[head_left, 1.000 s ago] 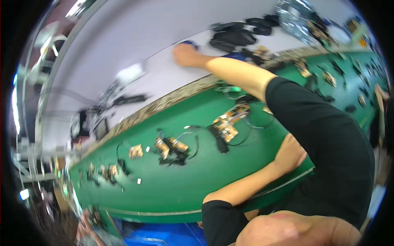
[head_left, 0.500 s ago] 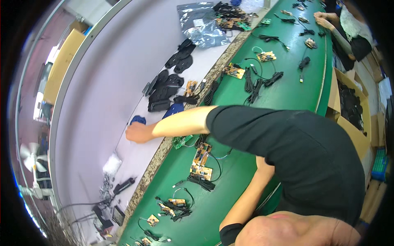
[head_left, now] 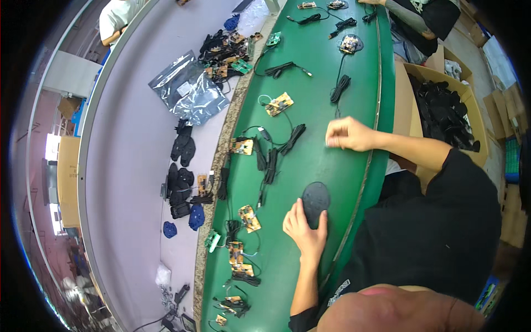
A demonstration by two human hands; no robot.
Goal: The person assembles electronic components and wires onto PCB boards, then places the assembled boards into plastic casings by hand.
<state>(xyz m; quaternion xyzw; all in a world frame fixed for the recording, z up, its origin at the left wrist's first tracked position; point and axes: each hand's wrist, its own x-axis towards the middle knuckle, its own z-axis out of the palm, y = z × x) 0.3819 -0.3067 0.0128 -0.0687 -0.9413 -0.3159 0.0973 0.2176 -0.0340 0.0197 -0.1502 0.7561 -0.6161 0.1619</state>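
Observation:
A dark oval plate lies on the green belt in front of me. My left hand grips its near end, the thumb on one edge and the fingers along the other. Above the belt, farther up the picture, my right hand has its fingers pinched together; anything between the fingertips is too small to make out. To the left of the plate lies a tan circuit board, with a small green board near it. Another tan board with a black cable sits farther along.
Dark plastic parts, blue pieces and a silver bag lie on the pale shelf behind a speckled ledge. A carton of black parts stands at right. Another person's arm is at the far end.
My right hand has come back from the blue pieces on the shelf to over the belt. My left hand, hidden before, now shows on the oval plate. The view has shifted.

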